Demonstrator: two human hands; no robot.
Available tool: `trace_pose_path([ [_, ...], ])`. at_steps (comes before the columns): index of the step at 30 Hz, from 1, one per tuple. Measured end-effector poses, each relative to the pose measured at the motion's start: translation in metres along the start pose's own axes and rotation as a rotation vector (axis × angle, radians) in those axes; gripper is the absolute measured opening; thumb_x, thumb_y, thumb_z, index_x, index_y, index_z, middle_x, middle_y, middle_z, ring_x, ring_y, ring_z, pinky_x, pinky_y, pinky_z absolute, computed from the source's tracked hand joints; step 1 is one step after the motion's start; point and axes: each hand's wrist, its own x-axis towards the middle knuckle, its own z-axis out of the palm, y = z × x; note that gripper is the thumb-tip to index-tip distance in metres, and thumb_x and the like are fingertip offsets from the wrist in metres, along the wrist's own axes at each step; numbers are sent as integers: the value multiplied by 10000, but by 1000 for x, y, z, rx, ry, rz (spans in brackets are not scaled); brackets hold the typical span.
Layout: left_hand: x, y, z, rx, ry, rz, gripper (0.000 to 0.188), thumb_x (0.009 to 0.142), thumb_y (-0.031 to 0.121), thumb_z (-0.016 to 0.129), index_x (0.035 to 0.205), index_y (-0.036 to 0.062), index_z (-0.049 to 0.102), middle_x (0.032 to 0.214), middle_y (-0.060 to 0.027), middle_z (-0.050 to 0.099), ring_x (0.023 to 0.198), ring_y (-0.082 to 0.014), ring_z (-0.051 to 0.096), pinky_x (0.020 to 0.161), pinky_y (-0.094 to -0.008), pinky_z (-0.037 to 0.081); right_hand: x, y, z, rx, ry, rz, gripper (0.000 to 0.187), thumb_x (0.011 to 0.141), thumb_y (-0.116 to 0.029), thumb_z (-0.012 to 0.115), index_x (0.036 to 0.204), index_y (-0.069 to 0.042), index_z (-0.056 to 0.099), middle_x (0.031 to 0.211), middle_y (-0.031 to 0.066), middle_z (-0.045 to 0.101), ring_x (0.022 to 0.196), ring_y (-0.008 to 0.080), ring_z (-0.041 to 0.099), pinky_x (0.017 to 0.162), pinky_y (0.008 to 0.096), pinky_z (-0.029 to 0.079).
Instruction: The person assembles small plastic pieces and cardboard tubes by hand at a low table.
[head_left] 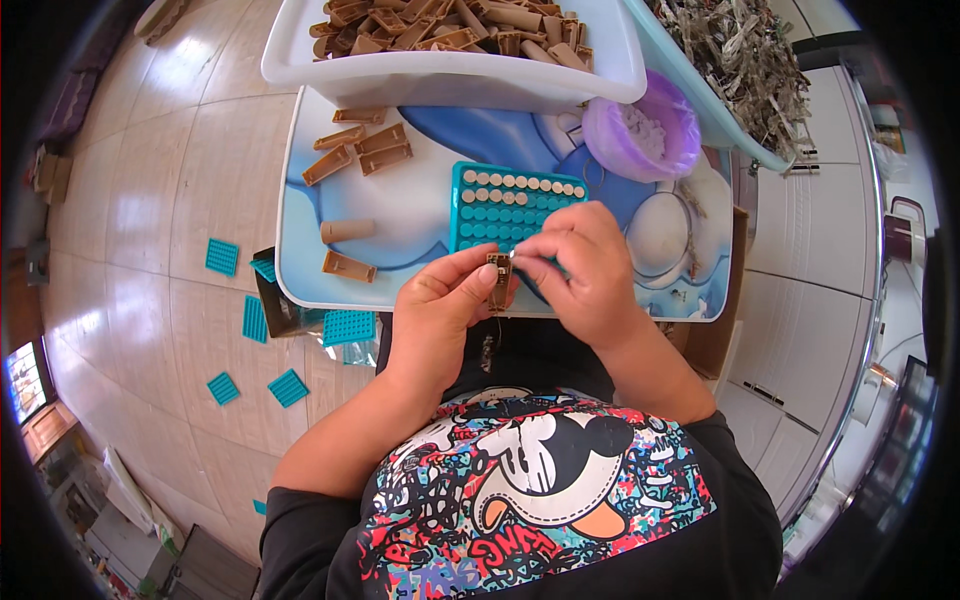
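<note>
My left hand [452, 290] grips a small brown plastic casing [499, 280] between thumb and fingers, its open side facing up with dark parts inside. Thin dark strands [488, 352] dangle beneath it. At the casing's upper end, my right hand [585, 270] is closed in a pinch on a tiny whitish piece [512, 255], too small to name. Just beyond both hands lies a teal tray [470, 240] with rows of round holes. Pale round pieces [508, 182] fill its far row and part of the second.
A white bin [450, 75] heaped with brown casings [440, 25] stands at the far side. Loose casings [384, 148] lie left on the patterned table [420, 180]. A purple bowl [690, 125] and a bin of tangled strips [740, 60] sit right. Teal trays [288, 388] dot the floor.
</note>
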Motion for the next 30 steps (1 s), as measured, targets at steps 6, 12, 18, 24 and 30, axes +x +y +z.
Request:
trace_pose_path([
  [6,0,-1,1,16,40,-18,300,880,114,616,1152,-6,574,968,-82,655,804,-139,634,693,-230,488,-8,-2,5,78,-31,-46,171,629,-56,736,760,-54,625,753,62,546,680,258,522,597,370,418],
  [12,-1,1,3,29,47,0,280,895,97,584,1144,-29,562,1009,-126,644,886,-202,649,747,-297,539,8,16,6,-71,45,-57,186,630,-56,730,798,-52,650,747,58,545,697,251,524,608,361,425],
  [18,-1,1,2,16,28,-4,283,896,96,580,1146,-33,555,1016,-133,639,899,-214,648,765,-310,540,17,28,14,-239,34,-52,165,619,-59,732,761,-66,648,747,58,546,719,251,526,624,354,426],
  [24,-1,1,2,-48,22,-13,288,890,83,592,1153,-28,557,965,-98,646,830,-162,634,745,-264,508,2,6,5,-13,22,-15,175,605,-56,744,719,-62,611,757,61,548,711,257,522,617,358,419],
  [30,-1,-2,-1,10,20,11,279,897,103,581,1143,-27,565,964,-99,649,824,-172,644,737,-291,534,-7,-4,8,75,-2,7,178,613,-35,736,729,-52,602,765,62,551,712,258,523,611,359,423],
])
